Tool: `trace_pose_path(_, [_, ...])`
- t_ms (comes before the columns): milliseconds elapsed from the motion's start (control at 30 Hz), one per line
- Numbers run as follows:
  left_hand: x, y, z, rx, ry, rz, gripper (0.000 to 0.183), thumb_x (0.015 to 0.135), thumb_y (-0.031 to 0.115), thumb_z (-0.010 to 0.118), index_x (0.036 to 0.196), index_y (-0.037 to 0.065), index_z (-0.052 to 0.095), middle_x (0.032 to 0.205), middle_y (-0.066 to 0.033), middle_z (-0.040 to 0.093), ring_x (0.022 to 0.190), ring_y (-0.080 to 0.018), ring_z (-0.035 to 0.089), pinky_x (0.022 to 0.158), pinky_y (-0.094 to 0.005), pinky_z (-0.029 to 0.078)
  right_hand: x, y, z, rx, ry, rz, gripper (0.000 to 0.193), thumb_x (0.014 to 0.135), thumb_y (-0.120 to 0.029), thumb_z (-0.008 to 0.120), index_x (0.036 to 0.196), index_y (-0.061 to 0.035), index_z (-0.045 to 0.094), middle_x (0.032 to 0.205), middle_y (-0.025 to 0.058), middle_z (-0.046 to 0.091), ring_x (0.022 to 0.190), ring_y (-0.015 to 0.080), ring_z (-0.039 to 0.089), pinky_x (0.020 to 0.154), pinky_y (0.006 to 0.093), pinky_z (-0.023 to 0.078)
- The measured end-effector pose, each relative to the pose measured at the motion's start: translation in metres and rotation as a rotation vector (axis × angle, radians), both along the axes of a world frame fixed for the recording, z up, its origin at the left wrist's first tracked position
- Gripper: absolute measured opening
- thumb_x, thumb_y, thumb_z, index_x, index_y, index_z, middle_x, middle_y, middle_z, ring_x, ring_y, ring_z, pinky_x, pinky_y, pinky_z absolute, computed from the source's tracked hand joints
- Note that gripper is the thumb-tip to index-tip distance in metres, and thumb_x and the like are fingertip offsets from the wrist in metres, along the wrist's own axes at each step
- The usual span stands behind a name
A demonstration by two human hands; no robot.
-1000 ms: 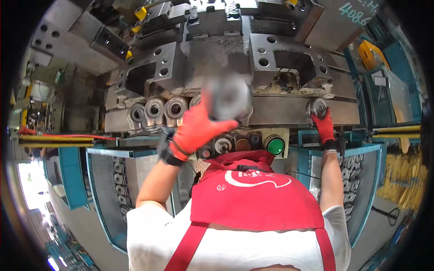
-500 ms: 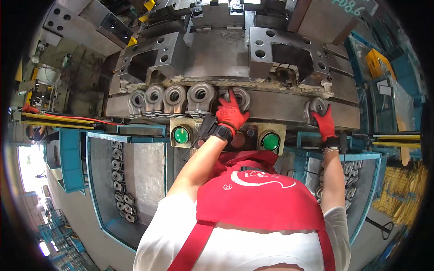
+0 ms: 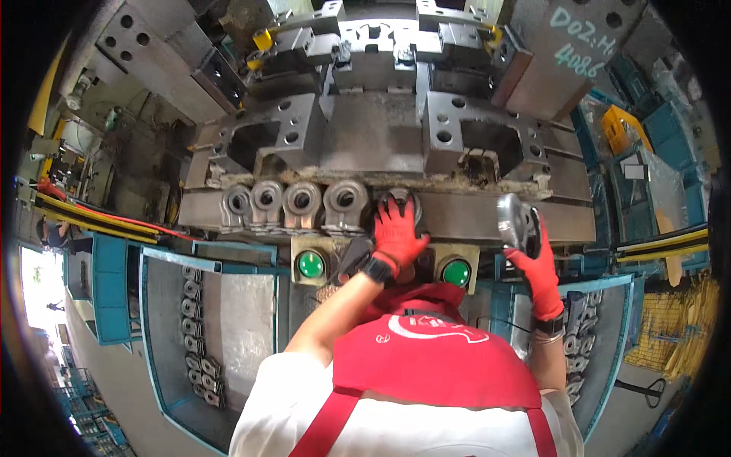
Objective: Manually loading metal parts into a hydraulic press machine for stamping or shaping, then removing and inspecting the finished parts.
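Observation:
My left hand (image 3: 398, 234), in a red glove with dark fingertips, lies over a ring-shaped metal part (image 3: 412, 207) on the steel ledge. Its fingers are stretched across the part and its thumb points out to the right. My right hand (image 3: 539, 266), gloved alike, grips another ring-shaped metal part (image 3: 508, 215) tilted on edge, thumb below and fingers behind. Whether it is one part or two together I cannot tell. Left of my left hand stand several piles of similar ringed parts (image 3: 345, 199) in a row along the ledge (image 3: 464, 217).
Beyond the ledge rise heavy steel die blocks (image 3: 445, 137). Below it sit two green buttons (image 3: 311, 264) on a control panel. A blue-edged bin (image 3: 152, 335) at left and another bin (image 3: 620, 320) at right hold rows of metal parts. Yellow bars (image 3: 662, 245) flank both sides.
My right hand has raised its ringed part off the ledge's right end, tipped it on edge and brought it slightly left. My left hand stays at its part, fingers now flatter. The view has tilted upward.

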State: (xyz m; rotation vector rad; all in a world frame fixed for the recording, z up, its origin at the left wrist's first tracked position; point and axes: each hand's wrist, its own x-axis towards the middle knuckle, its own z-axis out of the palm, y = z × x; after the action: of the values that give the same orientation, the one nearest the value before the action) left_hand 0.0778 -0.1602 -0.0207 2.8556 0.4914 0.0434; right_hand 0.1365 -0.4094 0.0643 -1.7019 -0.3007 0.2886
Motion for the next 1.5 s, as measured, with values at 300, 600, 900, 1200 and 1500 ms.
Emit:
trace_pose_path(300, [-0.107, 0.098, 0.057, -0.587, -0.764, 0.084, 0.056, 0.074, 0.014, 0.065, 0.122, -0.004, 0.042, 0.119, -0.0237, 0.049, 0.115, -0.0351, 0.045, 0.097, -0.0392, 0.034, 0.052, 0.201, 0.076, -0.258, -0.592, 0.060, 0.090, 0.061, -0.028, 0.075, 0.133, 0.0003, 0.028, 0.110, 0.0246, 0.052, 0.105, 0.0334, 0.051, 0.090, 0.0369, 0.039])
trace_pose_path(600, [-0.199, 0.197, 0.016, -0.699, -0.947, 0.692, 0.045, 0.082, -0.001, 0.050, 0.125, -0.004, 0.039, 0.122, -0.0149, 0.049, 0.111, -0.0225, 0.048, 0.096, -0.0321, 0.035, 0.214, 0.375, 0.114, -0.861, -0.515, -0.108, 0.100, 0.063, -0.053, 0.065, 0.137, -0.0039, 0.019, 0.109, 0.0228, 0.056, 0.100, 0.0341, 0.055, 0.085, 0.0361, 0.043])
trace_pose_path(900, [-0.241, 0.217, -0.033, -0.766, -0.951, 0.926, 0.046, 0.079, -0.004, 0.051, 0.124, -0.003, 0.042, 0.121, -0.0147, 0.050, 0.111, -0.0218, 0.048, 0.094, -0.0320, 0.037, 0.319, 0.446, 0.066, -1.034, -0.465, 0.256, 0.056, 0.076, -0.046, 0.049, 0.114, -0.0042, 0.047, 0.101, 0.0139, 0.060, 0.088, 0.0276, 0.057, 0.082, 0.0384, 0.043])
trace_pose_path(1200, [-0.244, 0.211, -0.068, -0.969, -1.010, 0.908, 0.045, 0.083, 0.000, 0.051, 0.127, -0.001, 0.039, 0.125, -0.0135, 0.047, 0.116, -0.0202, 0.044, 0.097, -0.0313, 0.035, 0.241, 0.440, 0.075, -1.131, -0.457, -0.114, 0.087, 0.073, -0.063, 0.049, 0.133, -0.0031, 0.032, 0.129, 0.0230, 0.041, 0.119, 0.0328, 0.041, 0.098, 0.0418, 0.030])
trace_pose_path(1500, [-0.243, 0.189, -0.103, -1.410, -0.343, 0.924, 0.059, 0.082, 0.021, 0.062, 0.129, -0.001, 0.034, 0.115, -0.0089, 0.052, 0.103, -0.0168, 0.048, 0.083, -0.0317, 0.041, 0.002, 0.223, -0.002, -0.314, -0.741, 0.112, 0.063, 0.075, -0.017, 0.066, 0.128, 0.0005, 0.036, 0.126, 0.0203, 0.043, 0.119, 0.0372, 0.037, 0.100, 0.0408, 0.027])
